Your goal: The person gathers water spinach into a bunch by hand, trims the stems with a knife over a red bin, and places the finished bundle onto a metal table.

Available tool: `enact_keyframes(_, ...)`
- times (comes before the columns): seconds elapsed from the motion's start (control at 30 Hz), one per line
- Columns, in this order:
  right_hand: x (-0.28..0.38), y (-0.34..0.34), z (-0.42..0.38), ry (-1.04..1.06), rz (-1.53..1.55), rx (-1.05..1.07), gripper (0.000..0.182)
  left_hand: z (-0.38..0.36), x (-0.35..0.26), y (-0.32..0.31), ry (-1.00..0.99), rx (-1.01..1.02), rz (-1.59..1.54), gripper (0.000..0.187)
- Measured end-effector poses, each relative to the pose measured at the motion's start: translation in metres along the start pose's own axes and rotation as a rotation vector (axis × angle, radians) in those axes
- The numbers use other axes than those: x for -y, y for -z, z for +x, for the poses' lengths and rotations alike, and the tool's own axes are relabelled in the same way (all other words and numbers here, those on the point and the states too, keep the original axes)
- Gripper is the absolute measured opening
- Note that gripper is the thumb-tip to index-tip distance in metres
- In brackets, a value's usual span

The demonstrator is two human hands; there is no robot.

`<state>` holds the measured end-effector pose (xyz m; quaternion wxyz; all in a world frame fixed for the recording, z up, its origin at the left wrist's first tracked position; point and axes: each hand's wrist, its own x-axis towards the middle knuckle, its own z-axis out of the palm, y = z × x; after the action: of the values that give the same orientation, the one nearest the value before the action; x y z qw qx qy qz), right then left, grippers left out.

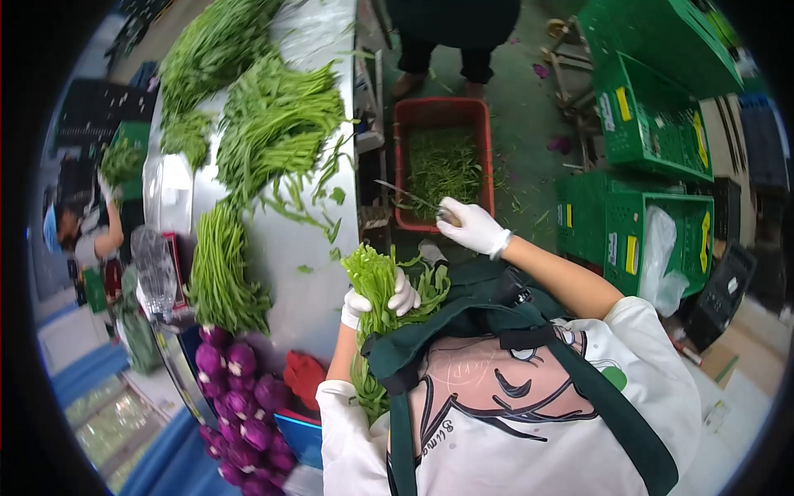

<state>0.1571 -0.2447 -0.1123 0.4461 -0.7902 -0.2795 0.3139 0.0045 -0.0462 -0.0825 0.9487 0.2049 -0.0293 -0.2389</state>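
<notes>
Grips a bunch (372, 277) of leafy greens in the white-gloved left hand (402, 296), with fingers and thumb curled closed round the stems. Points the pale stem ends away from the body, beside the table edge, with leaves trailing down against the apron (463, 318). Holds a knife (411, 197) in the white-gloved right hand (475, 230), closed in a fist round the handle, with the thin blade slanting out over the near part of a red bin (488, 157). Holds the two hands apart, with the knife clear of the bunch.

Has a metal table (310, 273) to the left, with large piles of greens (285, 116) toward the far end, a smaller pile (219, 269) nearer, and stray leaves between. Has purple vegetables (240, 405) below the table's near end, next to a red cloth-like item (304, 379). Has cut greens inside the bin on the floor, and a person (453, 29) in dark clothes standing just beyond. Has green crates (653, 240) to the right, one with a clear plastic bag (659, 256). Beyond the table, at far left, has another person (91, 246) in a blue cap, with a gloved hand raised near greens.
</notes>
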Motion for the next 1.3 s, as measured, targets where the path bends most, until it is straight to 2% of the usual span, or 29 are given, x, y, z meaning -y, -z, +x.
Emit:
enact_keyframes(0.03, 0.007, -0.011, 0.01, 0.043, -0.094, 0.025, 0.026, -0.01, 0.004, -0.004, -0.027, -0.06, 0.015, 0.05)
enact_keyframes(0.1, 0.0, -0.045, 0.039, 0.02, -0.293, 0.206, 0.027, -0.026, 0.01, -0.011, -0.118, -0.086, 0.028, 0.05)
enact_keyframes(0.2, 0.019, -0.09, 0.083, 0.171, -0.358, 0.368, 0.026, -0.059, 0.019, -0.023, -0.236, -0.188, 0.058, 0.05)
enact_keyframes(0.33, 0.06, -0.131, 0.136, 0.366, -0.436, 0.411, 0.026, -0.1, 0.034, -0.041, -0.36, -0.346, 0.126, 0.052)
enact_keyframes(0.37, 0.059, -0.145, 0.151, 0.368, -0.426, 0.41, 0.033, -0.111, 0.038, -0.045, -0.379, -0.383, 0.137, 0.053)
enact_keyframes(0.43, 0.061, -0.165, 0.161, 0.531, -0.495, 0.144, 0.039, -0.134, 0.037, -0.055, -0.395, -0.483, 0.188, 0.053)
enact_keyframes(0.47, 0.079, -0.157, 0.155, 0.492, -0.551, 0.215, 0.048, -0.146, 0.035, -0.058, -0.401, -0.525, 0.224, 0.052)
enact_keyframes(0.5, 0.087, -0.154, 0.148, 0.562, -0.518, 0.216, 0.048, -0.155, 0.032, -0.064, -0.41, -0.569, 0.256, 0.051)
enact_keyframes(0.57, 0.097, -0.162, 0.122, 0.595, -0.177, 0.308, 0.046, -0.167, 0.022, -0.071, -0.452, -0.513, 0.3, 0.053)
enact_keyframes(0.63, 0.133, -0.157, 0.079, 0.566, 0.444, 0.675, 0.046, -0.162, 0.011, -0.072, -0.379, -0.466, 0.297, 0.054)
enact_keyframes(0.7, 0.155, -0.144, 0.048, 0.626, 0.583, 0.83, 0.046, -0.152, 0.002, -0.07, -0.319, -0.469, 0.231, 0.056)
enact_keyframes(0.77, 0.154, -0.129, 0.03, 0.617, 0.407, 0.806, 0.043, -0.144, -0.006, -0.065, -0.288, -0.454, 0.226, 0.058)
enact_keyframes(0.8, 0.164, -0.109, 0.021, 0.495, 0.34, 0.806, 0.038, -0.142, -0.009, -0.06, -0.277, -0.422, 0.231, 0.059)
enact_keyframes(0.83, 0.151, -0.111, 0.018, 0.505, 0.279, 0.675, 0.035, -0.14, -0.012, -0.059, -0.262, -0.42, 0.233, 0.059)
enact_keyframes(0.9, 0.143, -0.097, 0.007, 0.637, 0.191, 0.588, 0.034, -0.135, -0.018, -0.058, -0.22, -0.404, 0.234, 0.058)
enact_keyframes(0.93, 0.137, -0.087, 0.005, 0.624, 0.136, 0.594, 0.032, -0.137, -0.021, -0.051, -0.218, -0.286, 0.256, 0.057)
enact_keyframes(0.97, 0.128, -0.078, 0.005, 0.566, 0.119, 0.537, 0.032, -0.138, -0.027, -0.053, -0.225, -0.223, 0.266, 0.055)
enact_keyframes(1.03, 0.099, -0.064, 0.009, 0.455, 0.093, 0.418, 0.032, -0.14, -0.051, -0.082, -0.222, -0.289, 0.39, 0.054)
enact_keyframes(1.13, 0.022, -0.042, 0.021, 0.311, -0.473, 0.28, 0.034, -0.15, -0.09, -0.115, -0.229, -0.393, 0.583, 0.053)
enact_keyframes(1.17, 0.004, -0.034, 0.018, 0.123, -0.955, 0.36, 0.039, -0.149, -0.101, -0.125, -0.23, -0.41, 0.626, 0.053)
enact_keyframes(1.2, -0.008, -0.031, 0.011, 0.156, -1.029, 0.345, 0.042, -0.139, -0.109, -0.15, -0.155, -0.66, 0.735, 0.046)
enact_keyframes(1.23, -0.018, -0.031, 0.006, 0.189, -1.101, 0.331, 0.046, -0.142, -0.116, -0.151, -0.081, -0.674, 0.831, 0.046)
enact_keyframes(1.3, -0.006, -0.031, 0.011, 0.267, -0.539, 0.373, 0.046, -0.123, -0.122, -0.155, 0.085, -0.746, 1.341, 0.041)
